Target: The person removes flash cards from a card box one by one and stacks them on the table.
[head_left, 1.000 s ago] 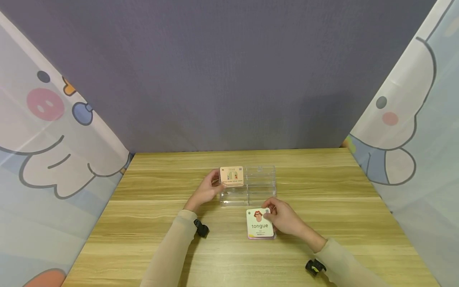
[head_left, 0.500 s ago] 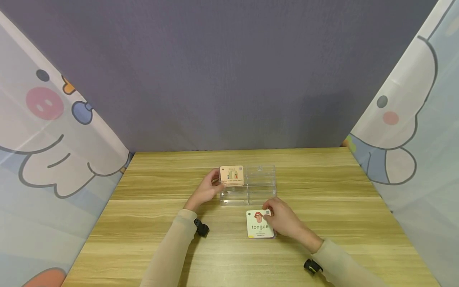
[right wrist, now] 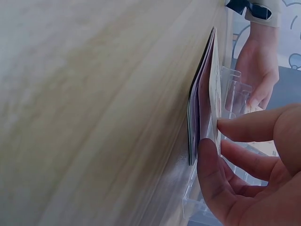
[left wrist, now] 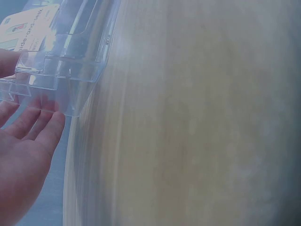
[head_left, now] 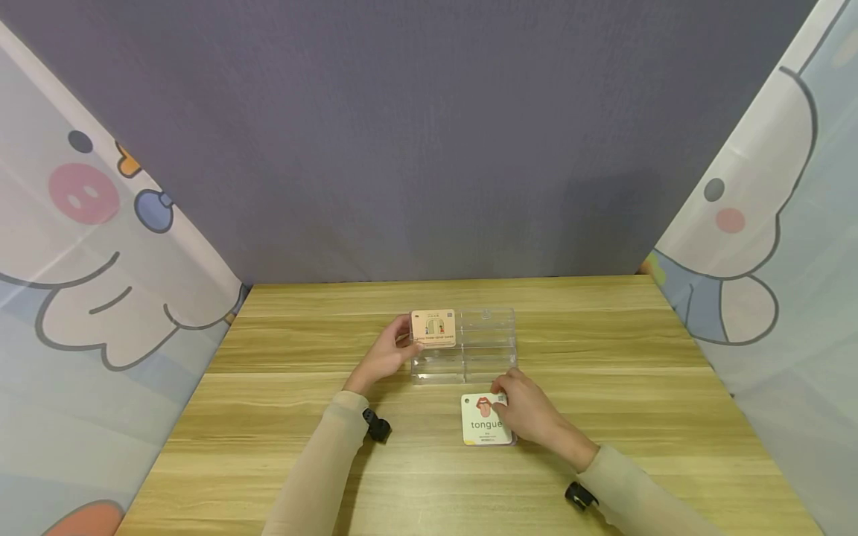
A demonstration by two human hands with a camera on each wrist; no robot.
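Note:
In the head view my left hand (head_left: 385, 356) grips the left side of a clear plastic divided box (head_left: 488, 340), thumb on top. The left wrist view shows its fingers under the box's edge. A cream picture card (head_left: 433, 327), with "hide-and-seek" legible in the left wrist view, sits in the upper left compartment. In front of the box, my right hand (head_left: 532, 411) pinches the upper right corner of a white "tongue" flash card (head_left: 484, 428) between thumb and index finger. That card tops a small stack of cards (right wrist: 194, 110), and its held edge stands slightly apart from those below.
The wood-grain table (head_left: 281, 447) stretches around the box and cards. A grey-purple partition (head_left: 429, 149) rises at its back edge, with cartoon-print curtains (head_left: 751, 246) at both sides. A black wrist camera (head_left: 377, 426) is strapped to the left forearm.
The tongue card has come down slightly toward the front, and less of the purple card beneath shows. My right forearm has shifted a little left; the left hand stays on the box.

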